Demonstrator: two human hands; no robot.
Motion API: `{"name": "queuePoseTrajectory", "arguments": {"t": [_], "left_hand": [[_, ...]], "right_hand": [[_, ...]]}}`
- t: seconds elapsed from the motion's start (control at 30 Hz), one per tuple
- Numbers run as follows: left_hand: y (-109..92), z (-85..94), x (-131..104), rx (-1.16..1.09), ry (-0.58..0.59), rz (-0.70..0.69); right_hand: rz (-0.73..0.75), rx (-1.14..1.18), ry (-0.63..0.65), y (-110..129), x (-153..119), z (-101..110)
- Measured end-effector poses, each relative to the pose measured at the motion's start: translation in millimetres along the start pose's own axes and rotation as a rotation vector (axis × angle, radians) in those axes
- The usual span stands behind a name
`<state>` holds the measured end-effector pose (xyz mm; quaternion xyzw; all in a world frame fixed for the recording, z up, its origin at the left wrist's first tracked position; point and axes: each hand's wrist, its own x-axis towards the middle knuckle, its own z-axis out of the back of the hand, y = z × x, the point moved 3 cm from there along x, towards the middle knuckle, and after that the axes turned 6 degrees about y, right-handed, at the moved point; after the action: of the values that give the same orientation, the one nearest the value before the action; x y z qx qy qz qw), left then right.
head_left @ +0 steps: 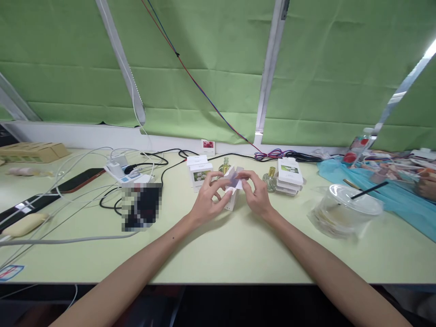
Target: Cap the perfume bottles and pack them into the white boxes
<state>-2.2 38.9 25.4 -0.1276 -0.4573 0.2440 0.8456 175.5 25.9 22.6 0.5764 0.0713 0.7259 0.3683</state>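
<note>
Between my hands stands a small white carton [230, 203] with its top flaps raised and its inside partly showing. My left hand [209, 200] grips the carton from the left, thumb near its front and fingers bent over the top. Fingers of my right hand [256, 194] pinch a flap at the carton's right upper edge. A glass perfume bottle [225, 164] with a gold neck is just behind, partly covered by my left hand. Another glass bottle [270, 180] stands right of my right hand, next to stacked white cartons [289, 176]. More white cartons [200, 175] stand behind my left hand.
A power strip [131, 177] with tangled cables, phones [78, 180] and a blurred dark object [143, 206] lie left. At right are a lidded plastic cup [347, 209] with a black straw, blue cloth [391, 190] and part of another person's hand [427, 186]. A small picture card [208, 146] leans at the back.
</note>
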Motion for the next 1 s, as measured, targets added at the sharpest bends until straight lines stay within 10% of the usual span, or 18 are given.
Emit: {"name": "queuePoseTrajectory", "arguments": {"t": [1.0], "left_hand": [[9.4,-19.8,-10.4,-0.046,0.419,0.459]], "right_hand": [[-0.272,0.259,-0.132,-25.4,4.1,9.1]]}}
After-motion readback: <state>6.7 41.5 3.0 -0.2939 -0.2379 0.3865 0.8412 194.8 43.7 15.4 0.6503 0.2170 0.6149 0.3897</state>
